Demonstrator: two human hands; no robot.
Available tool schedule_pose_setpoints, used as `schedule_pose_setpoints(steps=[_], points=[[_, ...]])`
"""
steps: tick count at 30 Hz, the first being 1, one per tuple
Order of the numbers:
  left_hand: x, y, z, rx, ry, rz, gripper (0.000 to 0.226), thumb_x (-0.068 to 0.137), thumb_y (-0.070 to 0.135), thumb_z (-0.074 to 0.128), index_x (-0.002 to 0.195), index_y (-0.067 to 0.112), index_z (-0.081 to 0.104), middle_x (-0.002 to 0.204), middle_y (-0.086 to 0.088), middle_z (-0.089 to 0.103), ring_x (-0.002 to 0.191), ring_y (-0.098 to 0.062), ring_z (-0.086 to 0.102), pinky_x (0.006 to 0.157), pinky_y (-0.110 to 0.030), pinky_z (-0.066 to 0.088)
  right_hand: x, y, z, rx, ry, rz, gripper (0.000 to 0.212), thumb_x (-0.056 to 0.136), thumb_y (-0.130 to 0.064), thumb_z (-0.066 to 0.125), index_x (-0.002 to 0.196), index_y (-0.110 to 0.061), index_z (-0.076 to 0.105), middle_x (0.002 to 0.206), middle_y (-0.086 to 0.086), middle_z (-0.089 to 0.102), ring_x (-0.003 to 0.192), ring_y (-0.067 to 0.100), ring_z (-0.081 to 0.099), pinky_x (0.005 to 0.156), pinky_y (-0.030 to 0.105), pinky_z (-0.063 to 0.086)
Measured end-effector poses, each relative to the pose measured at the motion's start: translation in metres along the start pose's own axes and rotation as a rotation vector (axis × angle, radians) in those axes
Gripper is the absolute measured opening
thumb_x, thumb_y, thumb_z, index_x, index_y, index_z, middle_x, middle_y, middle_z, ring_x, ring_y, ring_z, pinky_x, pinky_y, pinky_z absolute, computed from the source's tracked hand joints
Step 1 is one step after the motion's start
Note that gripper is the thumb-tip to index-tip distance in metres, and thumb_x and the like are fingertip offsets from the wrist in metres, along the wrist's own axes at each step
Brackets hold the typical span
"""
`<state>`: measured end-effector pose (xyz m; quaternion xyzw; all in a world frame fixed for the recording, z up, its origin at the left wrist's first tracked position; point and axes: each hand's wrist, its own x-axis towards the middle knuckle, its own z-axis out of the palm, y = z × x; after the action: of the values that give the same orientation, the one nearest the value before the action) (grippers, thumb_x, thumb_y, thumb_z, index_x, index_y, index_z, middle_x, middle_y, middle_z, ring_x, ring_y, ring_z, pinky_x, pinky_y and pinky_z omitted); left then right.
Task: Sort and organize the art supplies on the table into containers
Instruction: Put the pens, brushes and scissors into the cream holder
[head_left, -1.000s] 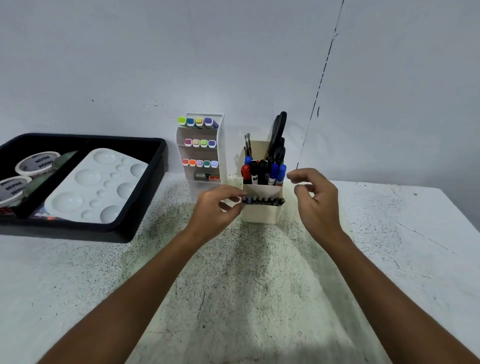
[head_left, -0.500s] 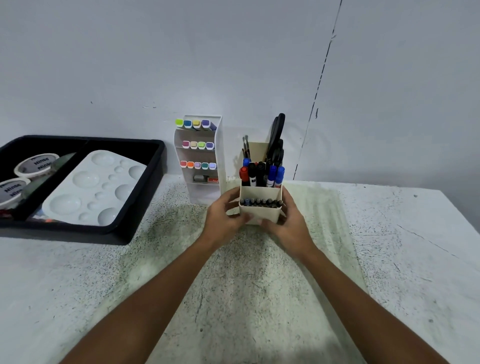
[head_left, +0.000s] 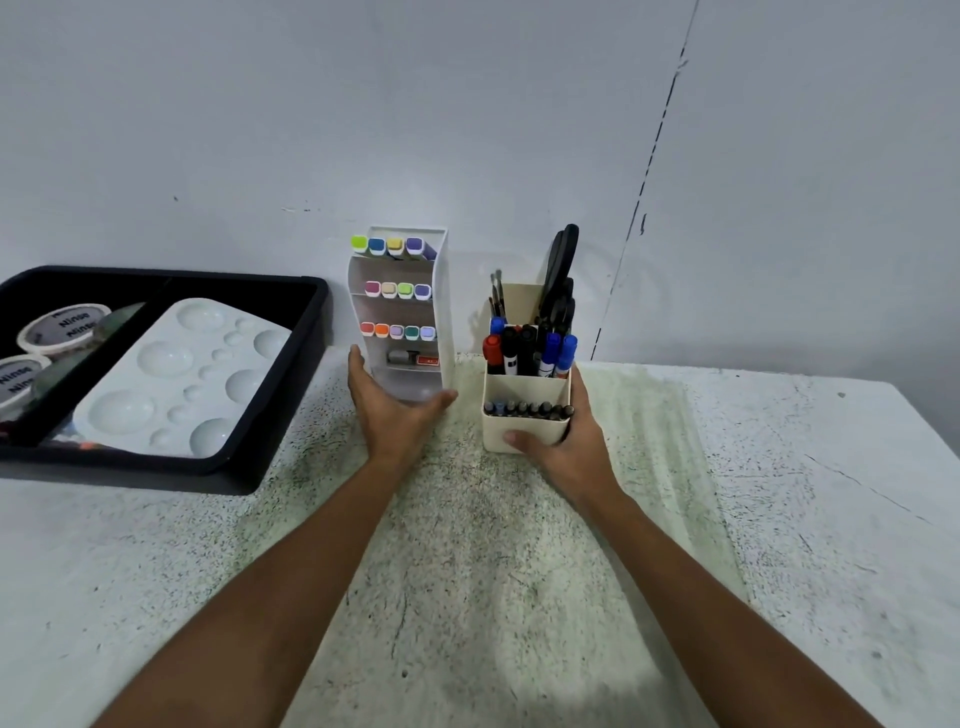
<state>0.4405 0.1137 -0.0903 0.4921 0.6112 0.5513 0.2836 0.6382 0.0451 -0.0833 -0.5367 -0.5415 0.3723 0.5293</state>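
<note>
White marker rack (head_left: 402, 317) at mid-frame now has the left hand (head_left: 390, 410) cupped round its base; before, both hands held the cream pen box (head_left: 524, 415), which the right hand (head_left: 563, 441) still grips.

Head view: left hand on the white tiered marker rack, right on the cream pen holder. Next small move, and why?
Probably slide the white tiered marker rack and the cream pen holder together: left hand cups the rack's base, right hand grips the holder, a gap separates them.
</note>
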Motion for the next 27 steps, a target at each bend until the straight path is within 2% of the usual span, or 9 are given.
schedule_pose_setpoints(steps=[3, 6, 13, 16, 23, 27], points=[[0.000, 0.001, 0.005, -0.024, 0.007, 0.021, 0.111, 0.053, 0.027, 0.095, 0.142, 0.015, 0.029, 0.136, -0.007, 0.049, 0.124, -0.022, 0.049, 0.104, -0.044, 0.046, 0.001, 0.003, 0.000, -0.009, 0.007, -0.016, 0.097, 0.070, -0.018, 0.086, 0.147, -0.035, 0.029, 0.122, -0.010, 0.064, 0.110, 0.012, 0.063, 0.088, 0.042, 0.056], [-0.003, 0.003, 0.006, -0.015, 0.018, 0.026, 0.100, 0.055, 0.027, 0.094, 0.136, 0.015, 0.035, 0.126, -0.005, 0.055, 0.114, -0.020, 0.054, 0.097, -0.041, 0.051, 0.001, 0.008, 0.001, -0.023, 0.020, -0.007, 0.099, 0.070, -0.020, 0.086, 0.148, -0.034, 0.028, 0.122, -0.010, 0.064, 0.109, 0.010, 0.064, 0.087, 0.040, 0.057], [-0.009, 0.005, 0.006, 0.009, 0.004, 0.034, 0.099, 0.058, 0.027, 0.093, 0.138, 0.014, 0.035, 0.125, -0.003, 0.056, 0.109, -0.015, 0.052, 0.086, -0.024, 0.046, 0.004, 0.014, 0.003, -0.054, 0.039, 0.017, 0.102, 0.068, -0.027, 0.088, 0.149, -0.030, 0.026, 0.126, -0.005, 0.061, 0.109, 0.012, 0.063, 0.086, 0.043, 0.058], [-0.013, 0.004, 0.009, 0.012, -0.022, 0.041, 0.103, 0.056, 0.033, 0.093, 0.139, 0.016, 0.034, 0.125, -0.004, 0.057, 0.112, -0.020, 0.055, 0.086, -0.030, 0.051, 0.004, 0.015, 0.002, -0.049, 0.046, 0.010, 0.101, 0.067, -0.032, 0.087, 0.148, -0.030, 0.027, 0.126, -0.005, 0.061, 0.111, 0.013, 0.063, 0.088, 0.044, 0.057], [-0.019, 0.005, 0.015, 0.015, -0.064, 0.000, 0.111, 0.055, 0.040, 0.092, 0.144, 0.017, 0.029, 0.133, -0.006, 0.054, 0.121, -0.023, 0.052, 0.095, -0.038, 0.050, 0.003, 0.011, 0.003, -0.065, 0.058, 0.000, 0.098, 0.069, -0.025, 0.087, 0.148, -0.026, 0.029, 0.126, -0.004, 0.061, 0.110, 0.012, 0.063, 0.087, 0.043, 0.057], [-0.021, 0.005, 0.015, 0.037, -0.075, -0.023, 0.115, 0.056, 0.045, 0.090, 0.146, 0.016, 0.025, 0.140, -0.009, 0.049, 0.128, -0.028, 0.046, 0.100, -0.049, 0.047, 0.001, 0.009, 0.004, -0.077, 0.071, -0.004, 0.096, 0.070, -0.025, 0.086, 0.147, -0.024, 0.030, 0.126, -0.003, 0.061, 0.109, 0.012, 0.063, 0.087, 0.041, 0.057]])
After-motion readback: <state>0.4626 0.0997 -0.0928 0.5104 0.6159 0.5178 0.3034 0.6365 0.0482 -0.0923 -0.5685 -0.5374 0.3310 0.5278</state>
